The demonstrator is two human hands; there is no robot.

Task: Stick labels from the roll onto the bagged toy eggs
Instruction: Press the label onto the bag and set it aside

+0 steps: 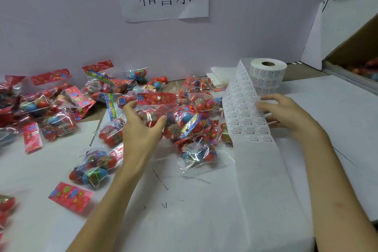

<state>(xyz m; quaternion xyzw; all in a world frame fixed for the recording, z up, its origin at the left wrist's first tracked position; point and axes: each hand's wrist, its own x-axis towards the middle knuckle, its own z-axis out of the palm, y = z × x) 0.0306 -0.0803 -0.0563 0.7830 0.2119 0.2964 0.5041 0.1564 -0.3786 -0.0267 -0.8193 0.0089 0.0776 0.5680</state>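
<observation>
now the left hand (141,127) grips a bag of eggs (157,108) mid-frame. just right of it the label strip (243,112) runs up-frame, with the right hand (286,112) at its edge, fingers spread, grip unclear.
</observation>
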